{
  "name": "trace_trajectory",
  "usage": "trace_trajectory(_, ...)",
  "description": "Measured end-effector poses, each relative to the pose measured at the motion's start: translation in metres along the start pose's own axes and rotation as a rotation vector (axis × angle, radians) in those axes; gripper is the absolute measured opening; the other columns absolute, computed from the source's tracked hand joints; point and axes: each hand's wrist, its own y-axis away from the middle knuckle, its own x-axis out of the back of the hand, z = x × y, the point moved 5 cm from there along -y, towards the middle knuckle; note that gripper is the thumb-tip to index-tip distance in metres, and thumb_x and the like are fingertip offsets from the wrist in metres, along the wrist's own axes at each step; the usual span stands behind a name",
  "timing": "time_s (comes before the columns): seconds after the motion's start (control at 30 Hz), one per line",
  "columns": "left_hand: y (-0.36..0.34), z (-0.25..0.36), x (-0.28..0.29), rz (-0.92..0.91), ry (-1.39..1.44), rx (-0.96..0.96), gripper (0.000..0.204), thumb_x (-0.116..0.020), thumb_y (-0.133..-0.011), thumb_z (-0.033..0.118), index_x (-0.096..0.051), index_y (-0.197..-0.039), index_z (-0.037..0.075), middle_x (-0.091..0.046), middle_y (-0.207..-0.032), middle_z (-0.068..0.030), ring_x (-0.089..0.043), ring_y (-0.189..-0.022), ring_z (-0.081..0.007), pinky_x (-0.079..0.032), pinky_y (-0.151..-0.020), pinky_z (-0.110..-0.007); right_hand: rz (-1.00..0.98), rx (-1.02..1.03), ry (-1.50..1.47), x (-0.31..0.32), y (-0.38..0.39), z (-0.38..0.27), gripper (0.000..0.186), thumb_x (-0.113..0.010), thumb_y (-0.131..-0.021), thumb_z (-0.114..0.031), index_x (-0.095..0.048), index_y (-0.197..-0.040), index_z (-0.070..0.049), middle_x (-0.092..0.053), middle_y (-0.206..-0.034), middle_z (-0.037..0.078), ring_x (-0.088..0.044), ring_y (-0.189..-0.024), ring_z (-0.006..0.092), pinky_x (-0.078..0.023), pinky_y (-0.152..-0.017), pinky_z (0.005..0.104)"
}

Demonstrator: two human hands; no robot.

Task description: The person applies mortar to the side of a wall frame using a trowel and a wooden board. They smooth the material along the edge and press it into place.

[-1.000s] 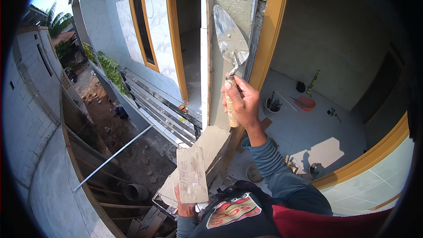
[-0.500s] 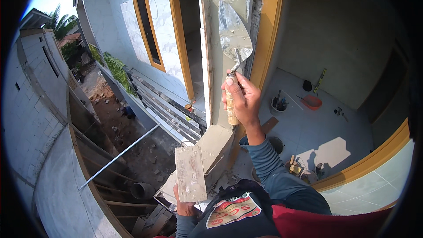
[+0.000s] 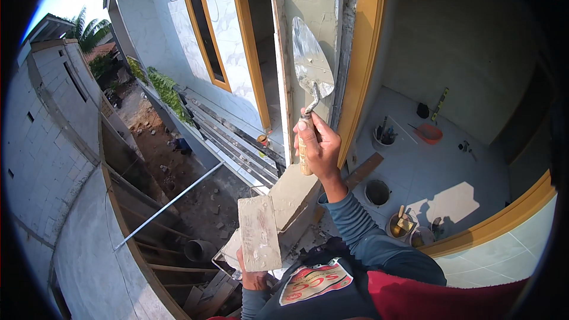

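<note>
the wooden handle of the trowel (image 3: 312,65) is gripped by the right hand (image 3: 323,148), with the fingers wrapped round it and the thumb laid along the front. the blade is pointed upward over the grey mortar face (image 3: 319,15) of the column; whether it is pressed against the mortar or held just off it cannot be told. the flat board (image 3: 259,234), smeared with mortar, is held low by the left hand (image 3: 253,278), its grip mostly hidden underneath.

the step in hand is judged to be the smoothing of the column face. for a further stroke, the blade would need to be kept flat and even.

the face is bounded by a thin strip (image 3: 280,41) on the left and another strip (image 3: 338,41) on the right, with the yellow door frame (image 3: 363,47) close beyond. below, room is limited by the mortar-covered ledge (image 3: 294,189), which is partly overlapped by the board. more open room is offered by the doorway on the right, where a dark bucket (image 3: 377,185) is seen on the floor (image 3: 388,148).
</note>
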Motion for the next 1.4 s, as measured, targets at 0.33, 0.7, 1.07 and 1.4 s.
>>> trace_trajectory(0.33,0.006,-0.010,0.011,0.046,0.147,0.035,0.035,-0.064,-0.087,0.009,-0.059,-0.119,-0.005,-0.069,-0.105,-0.0090,-0.067,-0.089,-0.0149,-0.055,-0.074,-0.029,0.171,0.016,-0.030,0.010,0.007,0.005,0.035,-0.061,-0.096,-0.017,-0.058,-0.122,0.006,-0.059,-0.077,0.003,-0.054,-0.059,0.0063,-0.046,-0.051,0.0222)
trace_trajectory(0.7,0.006,-0.012,0.003,0.005,0.180,0.068,0.036,-0.063,-0.087,0.006,-0.059,-0.121,-0.005,-0.068,-0.107,-0.0088,-0.066,-0.091,-0.0145,-0.054,-0.076,-0.028,0.028,0.058,0.056,-0.012,-0.023,-0.015,0.037,-0.062,-0.096,-0.019,-0.058,-0.123,0.005,-0.061,-0.080,0.004,-0.055,-0.059,0.0071,-0.046,-0.049,0.0228)
trace_trajectory(1.07,0.005,-0.019,0.006,-0.018,0.181,0.011,0.036,-0.062,-0.088,0.004,-0.058,-0.122,-0.007,-0.067,-0.110,-0.0105,-0.067,-0.091,-0.0176,-0.056,-0.075,-0.031,0.207,0.083,0.022,0.013,-0.028,-0.053,0.035,-0.060,-0.096,-0.019,-0.060,-0.122,0.005,-0.061,-0.078,0.007,-0.057,-0.056,0.0097,-0.048,-0.044,0.0246)
trace_trajectory(1.4,0.002,-0.010,-0.009,-0.039,0.203,0.074,0.038,-0.064,-0.087,0.007,-0.058,-0.122,-0.006,-0.067,-0.109,-0.0101,-0.066,-0.091,-0.0157,-0.054,-0.076,-0.029,-0.003,-0.065,0.027,0.005,-0.019,-0.017,0.037,-0.063,-0.095,-0.020,-0.060,-0.122,0.005,-0.062,-0.080,0.005,-0.056,-0.058,0.0076,-0.047,-0.048,0.0230)
